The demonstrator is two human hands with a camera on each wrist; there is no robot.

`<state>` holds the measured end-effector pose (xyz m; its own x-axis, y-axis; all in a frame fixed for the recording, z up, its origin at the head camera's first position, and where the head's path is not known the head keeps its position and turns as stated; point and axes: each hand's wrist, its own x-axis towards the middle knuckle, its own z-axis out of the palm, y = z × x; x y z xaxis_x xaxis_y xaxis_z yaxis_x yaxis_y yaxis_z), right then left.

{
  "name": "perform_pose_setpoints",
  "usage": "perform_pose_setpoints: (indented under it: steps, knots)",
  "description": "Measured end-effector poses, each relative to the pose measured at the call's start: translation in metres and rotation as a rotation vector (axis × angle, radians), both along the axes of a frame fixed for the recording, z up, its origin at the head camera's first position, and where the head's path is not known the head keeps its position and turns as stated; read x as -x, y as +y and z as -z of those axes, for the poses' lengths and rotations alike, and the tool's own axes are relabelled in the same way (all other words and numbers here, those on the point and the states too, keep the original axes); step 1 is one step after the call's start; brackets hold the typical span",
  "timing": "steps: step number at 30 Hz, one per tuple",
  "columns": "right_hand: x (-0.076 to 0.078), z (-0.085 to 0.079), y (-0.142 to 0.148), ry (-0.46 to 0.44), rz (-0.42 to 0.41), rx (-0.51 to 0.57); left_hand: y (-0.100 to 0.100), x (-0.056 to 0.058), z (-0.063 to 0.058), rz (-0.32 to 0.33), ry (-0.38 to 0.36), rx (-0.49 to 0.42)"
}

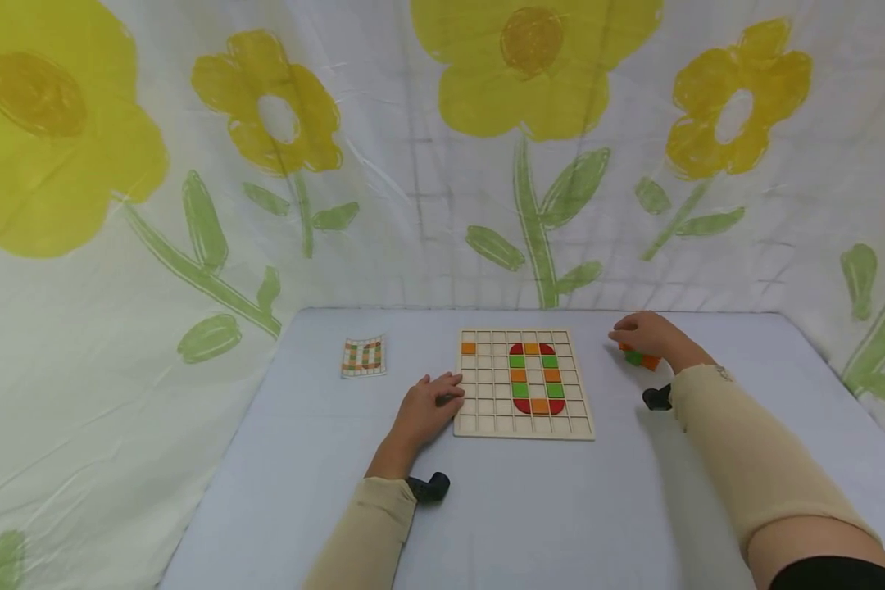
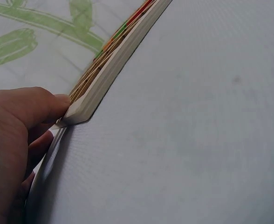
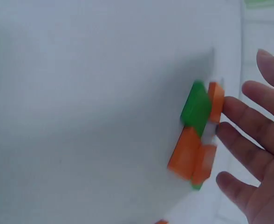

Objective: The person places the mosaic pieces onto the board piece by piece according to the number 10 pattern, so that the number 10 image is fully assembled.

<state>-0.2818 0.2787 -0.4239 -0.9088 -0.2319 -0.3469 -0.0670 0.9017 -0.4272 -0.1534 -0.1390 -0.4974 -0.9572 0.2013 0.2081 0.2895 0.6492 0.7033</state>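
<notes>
A pale wooden grid board (image 1: 484, 424) lies on the table with red, green and orange tiles set in a ring. One orange tile (image 1: 469, 348) sits alone at its upper left corner. My left hand (image 1: 422, 414) rests at the board's left edge, fingers loosely bent, a fingertip touching the rim in the left wrist view. Off to the right of the board, my right hand (image 1: 652, 334) hovers at a small pile of loose pieces. In the right wrist view its spread fingers are beside a green tile (image 3: 197, 107) and several orange tiles (image 3: 185, 151), gripping none.
A small card (image 1: 364, 357) printed with a coloured grid lies left of the board. Another orange piece (image 3: 161, 222) shows at the bottom of the right wrist view. Behind the white table (image 1: 531, 508) hangs a cloth (image 1: 383, 246) with yellow flowers.
</notes>
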Motion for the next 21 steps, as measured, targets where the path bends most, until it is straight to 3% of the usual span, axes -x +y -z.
perform_pose_setpoints:
  steps: [9, 21]
  knots:
    - [-0.011, 0.008, 0.042, -0.01, 0.054, 0.068, 0.0, 0.0, -0.001, 0.002, -0.013, 0.005]
    - [-0.01, 0.022, 0.036, 0.016, 0.047, 0.062, -0.001, 0.0, -0.003, 0.016, 0.003, -0.011]
